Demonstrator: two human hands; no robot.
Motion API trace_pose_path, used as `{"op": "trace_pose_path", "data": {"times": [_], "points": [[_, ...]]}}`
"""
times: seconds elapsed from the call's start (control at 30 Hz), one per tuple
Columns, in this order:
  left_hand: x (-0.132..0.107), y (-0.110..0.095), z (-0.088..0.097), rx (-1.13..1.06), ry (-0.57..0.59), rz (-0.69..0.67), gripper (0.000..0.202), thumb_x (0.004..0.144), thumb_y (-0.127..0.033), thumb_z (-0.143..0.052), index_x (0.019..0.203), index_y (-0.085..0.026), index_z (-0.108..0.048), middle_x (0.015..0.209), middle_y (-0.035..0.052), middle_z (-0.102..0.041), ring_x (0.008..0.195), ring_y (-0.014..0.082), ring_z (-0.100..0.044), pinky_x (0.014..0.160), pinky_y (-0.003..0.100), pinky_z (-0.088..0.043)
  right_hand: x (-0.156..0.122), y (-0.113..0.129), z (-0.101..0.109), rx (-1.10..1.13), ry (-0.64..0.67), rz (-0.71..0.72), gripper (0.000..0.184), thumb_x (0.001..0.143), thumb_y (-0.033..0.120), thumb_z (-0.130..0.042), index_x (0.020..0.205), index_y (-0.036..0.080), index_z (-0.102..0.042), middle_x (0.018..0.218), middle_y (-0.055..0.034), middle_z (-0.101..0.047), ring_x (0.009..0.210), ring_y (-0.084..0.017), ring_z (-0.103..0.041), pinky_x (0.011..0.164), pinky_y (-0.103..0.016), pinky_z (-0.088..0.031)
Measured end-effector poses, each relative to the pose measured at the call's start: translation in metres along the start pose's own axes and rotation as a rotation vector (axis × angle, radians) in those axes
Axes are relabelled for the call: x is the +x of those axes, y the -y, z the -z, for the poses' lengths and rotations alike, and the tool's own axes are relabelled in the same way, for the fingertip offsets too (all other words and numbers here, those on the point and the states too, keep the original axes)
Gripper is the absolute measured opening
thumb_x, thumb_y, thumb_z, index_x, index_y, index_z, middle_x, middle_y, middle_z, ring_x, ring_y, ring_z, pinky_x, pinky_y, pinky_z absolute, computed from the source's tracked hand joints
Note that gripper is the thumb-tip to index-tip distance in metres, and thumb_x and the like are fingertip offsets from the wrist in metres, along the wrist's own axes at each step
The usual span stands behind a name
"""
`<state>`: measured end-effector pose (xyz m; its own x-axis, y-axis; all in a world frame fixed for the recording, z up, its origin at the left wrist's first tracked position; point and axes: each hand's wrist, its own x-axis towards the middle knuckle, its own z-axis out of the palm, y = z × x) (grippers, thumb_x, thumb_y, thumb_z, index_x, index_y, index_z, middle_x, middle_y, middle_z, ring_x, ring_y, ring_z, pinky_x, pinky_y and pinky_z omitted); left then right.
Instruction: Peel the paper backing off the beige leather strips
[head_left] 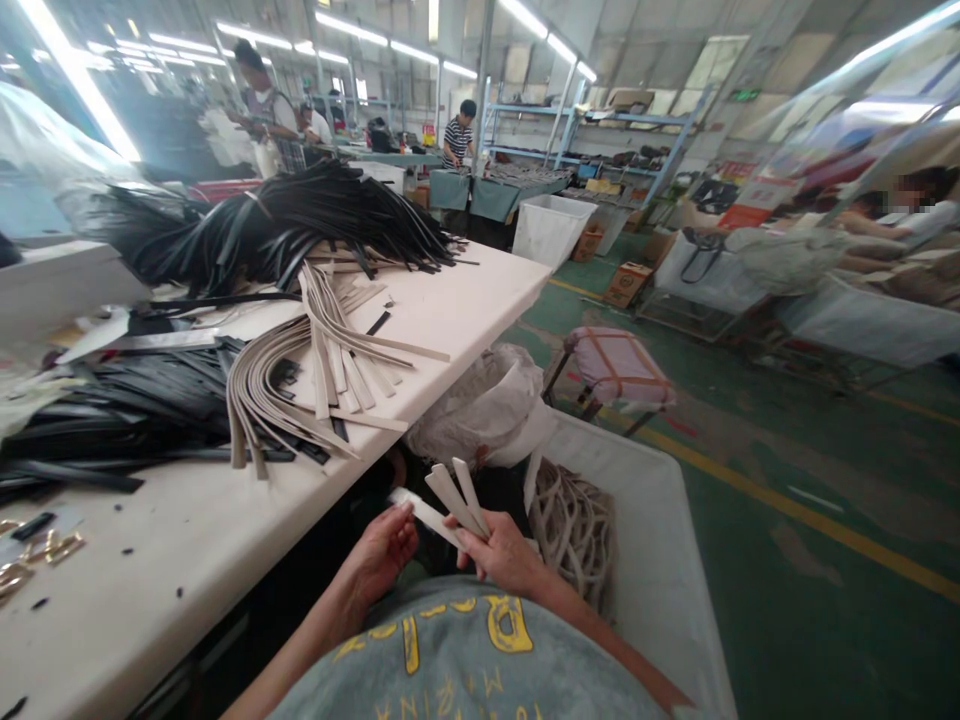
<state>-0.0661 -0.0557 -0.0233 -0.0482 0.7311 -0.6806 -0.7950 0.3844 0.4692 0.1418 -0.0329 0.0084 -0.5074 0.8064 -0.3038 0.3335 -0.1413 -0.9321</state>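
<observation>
My right hand [501, 553] is closed around a few beige leather strips [452, 495] that fan upward from my fist. Just to its left, my left hand [384, 549] pinches the near end of one of those strips with its fingertips. Both hands hover over my lap, beside the white worktable [172, 540]. More beige strips [330, 360] lie fanned on the table, among black strips [135, 410].
A white bin [652, 560] at my right holds a heap of beige straps [574, 525] and a plastic bag [480, 400]. A big pile of black strips [300, 215] is at the table's far end. Gold buckles [37, 555] lie at left. A padded stool [619, 365] stands on the green floor. Other people work farther off.
</observation>
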Motion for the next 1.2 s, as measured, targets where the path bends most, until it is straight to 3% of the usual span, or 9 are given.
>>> {"op": "trace_pose_path", "data": {"times": [0.43, 0.77, 1.2], "points": [[-0.001, 0.0, -0.004, -0.014, 0.009, 0.022, 0.013, 0.091, -0.007, -0.068, 0.082, -0.012, -0.06, 0.06, -0.0035, -0.059, 0.048, 0.006, -0.058, 0.053, 0.017, -0.053, 0.002, 0.006, 0.001, 0.008, -0.008, -0.002, 0.049, 0.086, 0.049, -0.056, 0.117, 0.013, -0.068, 0.065, -0.0001, -0.066, 0.042, -0.009, -0.049, 0.044, -0.022, -0.04], [0.004, 0.003, 0.0, -0.021, 0.079, 0.042, 0.02, 0.082, -0.011, -0.08, 0.079, -0.013, -0.06, 0.061, -0.0041, -0.06, 0.049, 0.0064, -0.059, 0.055, 0.018, -0.053, 0.007, 0.009, -0.003, -0.006, -0.016, 0.007, 0.052, 0.084, 0.054, -0.058, 0.114, 0.012, -0.069, 0.065, -0.0007, -0.066, 0.042, -0.009, -0.049, 0.044, -0.022, -0.04], [0.006, 0.004, 0.004, 0.005, 0.045, 0.039, 0.022, 0.081, -0.008, -0.079, 0.078, -0.014, -0.058, 0.06, -0.0044, -0.06, 0.047, 0.0059, -0.058, 0.052, 0.016, -0.055, 0.008, 0.005, -0.008, -0.003, 0.005, 0.052, 0.041, 0.089, 0.046, -0.058, 0.112, 0.015, -0.071, 0.067, -0.0001, -0.067, 0.042, -0.008, -0.05, 0.043, -0.02, -0.041]]}}
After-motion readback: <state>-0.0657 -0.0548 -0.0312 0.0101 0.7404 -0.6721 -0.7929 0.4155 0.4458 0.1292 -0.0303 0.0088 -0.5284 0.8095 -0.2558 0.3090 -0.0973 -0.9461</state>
